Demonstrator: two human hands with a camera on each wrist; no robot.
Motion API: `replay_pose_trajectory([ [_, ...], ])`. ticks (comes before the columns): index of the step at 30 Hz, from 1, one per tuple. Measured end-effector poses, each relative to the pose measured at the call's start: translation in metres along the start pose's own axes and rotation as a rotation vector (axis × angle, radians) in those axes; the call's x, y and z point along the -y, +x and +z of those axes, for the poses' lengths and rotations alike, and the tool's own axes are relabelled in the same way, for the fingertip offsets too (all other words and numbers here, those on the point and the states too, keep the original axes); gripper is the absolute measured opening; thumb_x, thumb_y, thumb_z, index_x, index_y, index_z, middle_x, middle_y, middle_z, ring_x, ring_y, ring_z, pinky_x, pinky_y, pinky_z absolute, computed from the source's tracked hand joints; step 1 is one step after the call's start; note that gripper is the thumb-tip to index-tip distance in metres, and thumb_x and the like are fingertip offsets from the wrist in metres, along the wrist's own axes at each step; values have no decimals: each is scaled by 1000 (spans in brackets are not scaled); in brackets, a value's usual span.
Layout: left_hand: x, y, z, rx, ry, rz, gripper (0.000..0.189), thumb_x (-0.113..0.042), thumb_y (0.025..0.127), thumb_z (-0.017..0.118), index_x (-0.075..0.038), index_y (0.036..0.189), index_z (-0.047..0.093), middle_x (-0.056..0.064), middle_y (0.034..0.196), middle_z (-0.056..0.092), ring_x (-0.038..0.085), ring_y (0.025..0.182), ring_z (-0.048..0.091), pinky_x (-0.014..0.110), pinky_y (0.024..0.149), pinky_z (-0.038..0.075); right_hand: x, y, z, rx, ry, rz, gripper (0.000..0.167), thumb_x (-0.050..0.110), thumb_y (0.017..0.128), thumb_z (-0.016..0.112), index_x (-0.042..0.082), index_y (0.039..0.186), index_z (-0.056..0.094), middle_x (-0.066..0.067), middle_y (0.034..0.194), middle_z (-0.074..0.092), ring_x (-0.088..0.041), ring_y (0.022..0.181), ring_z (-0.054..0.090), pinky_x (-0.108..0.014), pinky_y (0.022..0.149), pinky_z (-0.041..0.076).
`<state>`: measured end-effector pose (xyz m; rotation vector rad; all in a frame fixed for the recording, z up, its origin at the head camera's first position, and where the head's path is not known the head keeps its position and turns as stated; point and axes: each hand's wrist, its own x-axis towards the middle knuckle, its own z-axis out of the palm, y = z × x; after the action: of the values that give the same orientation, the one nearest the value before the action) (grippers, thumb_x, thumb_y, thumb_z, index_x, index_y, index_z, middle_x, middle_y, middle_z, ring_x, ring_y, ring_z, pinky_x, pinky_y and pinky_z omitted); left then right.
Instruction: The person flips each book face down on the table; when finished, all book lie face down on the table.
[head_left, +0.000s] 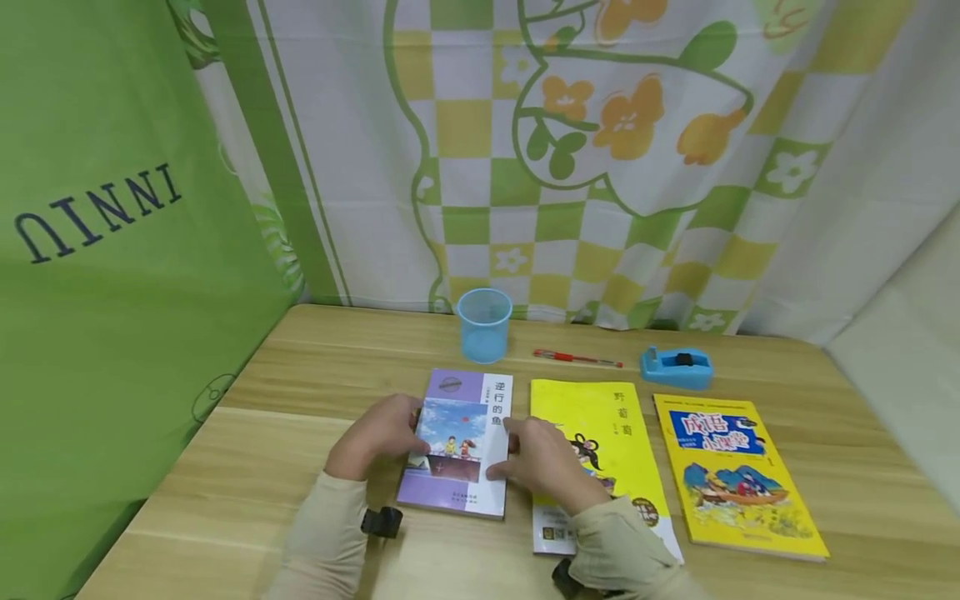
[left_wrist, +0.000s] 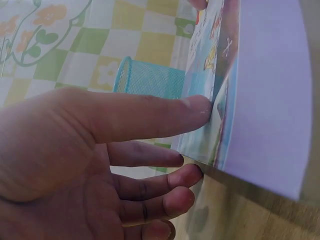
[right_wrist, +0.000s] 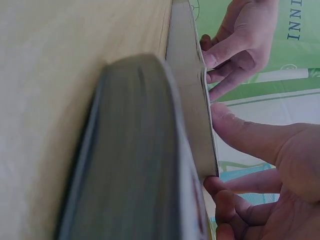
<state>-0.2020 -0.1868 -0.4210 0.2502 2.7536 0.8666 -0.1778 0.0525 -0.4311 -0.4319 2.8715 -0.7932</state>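
A purple and white paperback book [head_left: 453, 425] lies in the middle of the wooden table, its cover showing two figures under a blue sky. My left hand [head_left: 378, 437] holds its left side. In the left wrist view, the thumb of the left hand [left_wrist: 100, 145] rests on the cover and the fingertips are at the book's edge. On the opposite side, my right hand [head_left: 551, 462] grips the right edge, reaching over a yellow book [head_left: 562, 404]. From the right wrist, the right hand [right_wrist: 280, 185] shows its thumb on the cover and fingers along the side.
A second yellow book [head_left: 738, 467] lies farther right. Behind the books stand a blue mesh pen cup [head_left: 484, 329], a red pen [head_left: 577, 358] and a blue tape dispenser [head_left: 677, 368]. A patterned curtain [head_left: 480, 133] hangs along the back edge.
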Motion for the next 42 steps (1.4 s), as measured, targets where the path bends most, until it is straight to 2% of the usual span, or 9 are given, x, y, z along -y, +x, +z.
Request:
replay_pose_trajectory([
  [6, 2, -2, 0, 21, -26, -16, 29, -3, 70, 84, -1, 95, 69, 1, 65, 49, 15, 61, 45, 27, 55, 38, 1, 0, 3, -6, -1, -24, 48, 30, 72, 92, 3, 106, 71, 2, 74, 56, -16, 68, 47, -27, 62, 37],
  [10, 3, -1, 1, 33, -45, -10, 26, -2, 72, 83, 0, 95, 70, 1, 67, 51, 15, 63, 47, 26, 57, 40, 1, -1, 4, -9, -24, -20, 51, 30, 74, 90, 1, 111, 71, 1, 75, 56, -16, 70, 47, -32, 67, 37],
  [13, 2, 1, 1, 39, -54, -9, 22, -2, 74, 82, -1, 92, 70, 1, 68, 52, 15, 64, 48, 26, 58, 41, 1, -1, 4, -8, -33, -10, 61, 30, 74, 90, -1, 122, 69, 0, 78, 58, -17, 72, 48, -34, 70, 38],
  [27, -4, -2, 1, 59, -63, -25, 20, 4, 72, 77, 1, 89, 70, 4, 72, 58, 18, 67, 53, 28, 61, 47, 4, -4, 4, 13, -3, -2, 62, 24, 76, 88, -5, 127, 66, -7, 89, 63, -18, 79, 50, -33, 72, 44],
  [30, -5, -4, 1, 54, -68, -37, 21, 5, 72, 77, 2, 91, 69, 5, 75, 60, 19, 68, 54, 28, 61, 47, 5, -3, 5, 14, 7, -12, 57, 23, 76, 88, -4, 122, 68, -6, 87, 63, -18, 78, 49, -33, 71, 44],
  [32, -5, -5, 1, 49, -69, -41, 21, 6, 71, 76, 2, 90, 69, 5, 75, 60, 19, 68, 54, 28, 61, 47, 5, -4, 5, 15, 12, -21, 48, 23, 76, 88, -3, 113, 71, -5, 83, 62, -18, 77, 49, -32, 69, 42],
  [37, -9, -5, 2, 37, -44, -5, 15, 8, 67, 69, -3, 74, 62, 2, 66, 50, 16, 59, 46, 26, 51, 39, 4, -4, 4, 17, 26, -30, 28, 21, 77, 88, 5, 90, 70, -1, 75, 56, -18, 73, 46, -29, 65, 37],
  [42, -10, -2, 2, 20, -2, 5, 21, 8, 64, 67, -8, 67, 54, 1, 64, 42, 16, 58, 42, 26, 49, 35, 4, -3, 2, 24, 40, -31, 27, 20, 77, 88, 4, 90, 70, -2, 73, 54, -18, 73, 45, -27, 64, 35],
])
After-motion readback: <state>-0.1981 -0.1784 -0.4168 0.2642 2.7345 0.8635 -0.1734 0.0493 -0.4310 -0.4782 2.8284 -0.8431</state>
